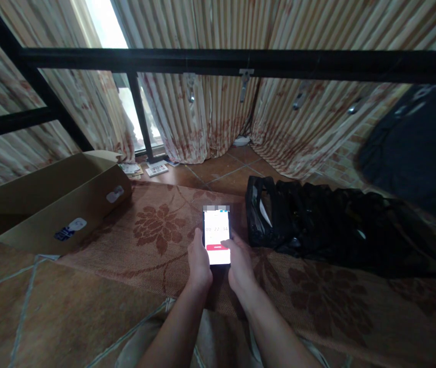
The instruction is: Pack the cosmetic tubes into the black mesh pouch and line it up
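A smartphone (217, 255) is held upright in front of me with its bright screen facing me. The screen shows a timer-like row of digits and a red button below it. My left hand (199, 259) is closed around the phone's left edge. On the other side, my right hand (239, 260) grips the right edge, its thumb over the screen by the red button. The fingers behind the phone are hidden. Beneath both hands lies a reddish-brown rug (187, 214) with a flower pattern.
At left stands an open cardboard box (98, 204). To the right, a long black mesh organizer (317, 220) lies on the rug. Papers (157, 169) rest on the tiled floor by striped curtains (218, 112). A black metal bar (218, 62) with clips crosses ahead. A dark bag-like shape (413, 148) stands far right.
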A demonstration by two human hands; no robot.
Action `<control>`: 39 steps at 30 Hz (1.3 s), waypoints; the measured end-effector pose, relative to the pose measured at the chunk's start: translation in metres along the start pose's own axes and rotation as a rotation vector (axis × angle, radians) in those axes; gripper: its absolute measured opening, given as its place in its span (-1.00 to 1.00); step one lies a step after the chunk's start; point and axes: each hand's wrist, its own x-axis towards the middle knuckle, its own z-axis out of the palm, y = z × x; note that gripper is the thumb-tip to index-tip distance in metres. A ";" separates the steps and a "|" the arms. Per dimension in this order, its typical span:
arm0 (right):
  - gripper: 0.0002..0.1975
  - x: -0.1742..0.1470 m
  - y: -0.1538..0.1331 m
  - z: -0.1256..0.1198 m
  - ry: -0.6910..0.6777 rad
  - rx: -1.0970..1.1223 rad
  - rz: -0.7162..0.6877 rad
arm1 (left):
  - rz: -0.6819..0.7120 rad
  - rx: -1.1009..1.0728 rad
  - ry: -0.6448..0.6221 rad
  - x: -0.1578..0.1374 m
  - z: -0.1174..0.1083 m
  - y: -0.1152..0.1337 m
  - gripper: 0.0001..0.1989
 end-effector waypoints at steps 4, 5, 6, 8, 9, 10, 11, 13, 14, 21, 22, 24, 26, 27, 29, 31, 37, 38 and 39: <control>-0.57 0.000 -0.001 0.001 0.000 -0.002 0.002 | 0.005 0.001 0.003 0.000 0.000 0.000 -0.63; -0.58 0.000 -0.001 0.001 0.003 -0.002 0.003 | 0.009 -0.001 0.002 0.000 0.000 0.000 -0.63; -0.59 0.000 -0.002 0.001 0.005 0.000 0.004 | 0.012 -0.003 -0.002 0.000 0.000 0.000 -0.63; -0.59 -0.001 -0.002 0.001 0.006 0.004 0.006 | 0.011 -0.007 -0.014 0.000 0.000 -0.001 -0.63; -0.58 -0.001 -0.002 0.001 0.005 0.007 0.009 | 0.009 -0.009 -0.020 0.001 0.000 -0.001 -0.62; -0.57 -0.001 -0.002 0.001 0.002 0.009 0.012 | 0.010 -0.009 -0.022 0.001 0.000 -0.001 -0.62; -0.56 -0.001 -0.001 0.001 0.002 0.010 0.015 | 0.014 -0.009 -0.024 0.001 0.000 -0.001 -0.61; -0.55 -0.001 -0.001 0.000 0.004 0.009 0.020 | 0.022 -0.008 -0.020 0.002 -0.001 -0.003 -0.62; -0.55 -0.001 -0.001 0.000 0.006 0.007 0.021 | 0.025 -0.008 -0.018 0.002 -0.002 -0.003 -0.62; -0.62 0.001 0.001 -0.001 0.005 -0.012 0.020 | 0.027 -0.035 -0.059 0.009 -0.003 -0.011 -0.62; -0.63 0.001 0.001 -0.001 0.008 -0.016 0.024 | 0.026 -0.035 -0.057 0.009 -0.002 -0.010 -0.63; -0.62 0.001 0.001 -0.002 0.009 -0.016 0.030 | 0.026 -0.028 -0.041 0.007 -0.001 -0.008 -0.64; -0.60 0.001 0.001 -0.001 0.010 -0.005 0.033 | 0.018 -0.019 -0.020 0.003 0.000 -0.005 -0.64; -0.60 0.001 0.001 -0.001 0.009 -0.001 0.033 | 0.013 -0.016 -0.013 0.001 0.000 -0.003 -0.64; -0.61 0.001 0.000 -0.001 0.009 0.002 0.031 | 0.007 -0.015 -0.014 -0.001 0.001 -0.001 -0.63; -0.63 0.000 -0.001 0.000 0.008 -0.003 0.027 | 0.009 -0.011 -0.017 -0.002 0.001 0.000 -0.62; -0.64 0.000 0.000 0.000 0.000 0.002 0.023 | 0.034 0.003 -0.026 0.007 -0.002 -0.008 -0.60; -0.63 0.001 0.000 0.000 -0.001 0.005 0.024 | 0.037 0.002 -0.030 0.008 -0.002 -0.008 -0.59; -0.63 0.001 0.000 0.000 0.000 0.006 0.024 | 0.039 0.003 -0.032 0.008 -0.002 -0.009 -0.59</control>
